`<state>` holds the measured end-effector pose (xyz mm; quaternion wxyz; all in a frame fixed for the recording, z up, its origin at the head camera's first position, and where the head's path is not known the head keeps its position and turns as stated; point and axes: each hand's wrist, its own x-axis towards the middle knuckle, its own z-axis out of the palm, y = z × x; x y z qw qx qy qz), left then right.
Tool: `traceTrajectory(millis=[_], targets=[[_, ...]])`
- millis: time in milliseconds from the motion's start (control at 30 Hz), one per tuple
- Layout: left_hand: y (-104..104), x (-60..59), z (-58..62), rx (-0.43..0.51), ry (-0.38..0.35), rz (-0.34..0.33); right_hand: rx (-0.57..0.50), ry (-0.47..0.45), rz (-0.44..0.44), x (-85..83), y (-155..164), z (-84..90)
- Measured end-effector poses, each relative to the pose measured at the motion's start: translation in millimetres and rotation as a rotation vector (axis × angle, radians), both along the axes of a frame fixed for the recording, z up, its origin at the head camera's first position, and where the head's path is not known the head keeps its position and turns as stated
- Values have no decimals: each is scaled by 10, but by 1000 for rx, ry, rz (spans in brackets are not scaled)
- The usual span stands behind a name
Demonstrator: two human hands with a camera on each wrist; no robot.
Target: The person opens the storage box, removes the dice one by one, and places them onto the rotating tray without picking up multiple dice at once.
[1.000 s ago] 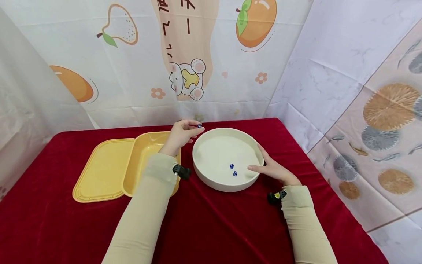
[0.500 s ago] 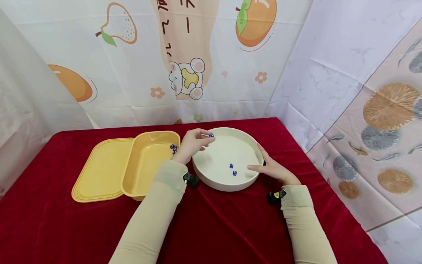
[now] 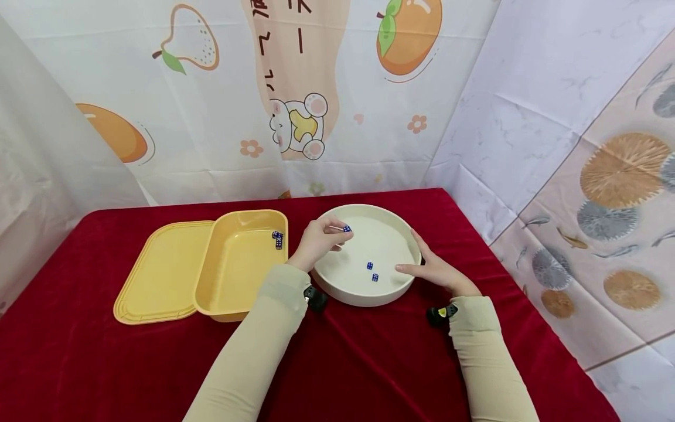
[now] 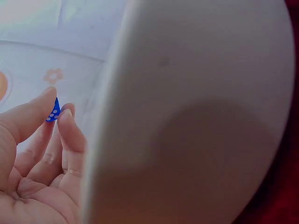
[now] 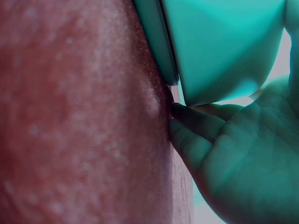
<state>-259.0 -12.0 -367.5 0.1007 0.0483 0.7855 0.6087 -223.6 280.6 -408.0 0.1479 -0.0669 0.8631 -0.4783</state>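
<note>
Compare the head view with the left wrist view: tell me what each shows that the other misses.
Only the head view shows the yellow tray with dice in it, its lid beside it, two dice on the white bowl's floor, the red cloth and the right hand against the bowl's rim. Only the left wrist view shows the palm side of the grip and the bowl's outer wall up close. Both show the left hand pinching one blue die at the white bowl.

A yellow lid (image 3: 163,271) lies on the red tablecloth (image 3: 369,357).
</note>
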Motion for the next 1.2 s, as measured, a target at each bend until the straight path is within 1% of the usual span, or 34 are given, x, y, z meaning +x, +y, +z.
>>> traceTrajectory(millis=[233,300,433,600,867,1033,1200], targets=[[95,-11,-123,-29,-13,-12,-9,0,3,1,-1,-20],[116,-12,-141,-29,-17,-16,-9,2,2,-2,-5,-18],[152,-1,-177,-62,-5,-20,-8,-1,-3,-8,-8,-15],[187,29,-203,-132,24,-27,0,-12,-7,-2,-9,-10],[224,64,-206,-253,67,-28,4,-1,-1,10,-7,11],[229,70,-204,-309,73,-26,2,-7,-3,5,-15,11],[237,61,-226,-337,85,-44,5,-2,0,-10,-8,7]])
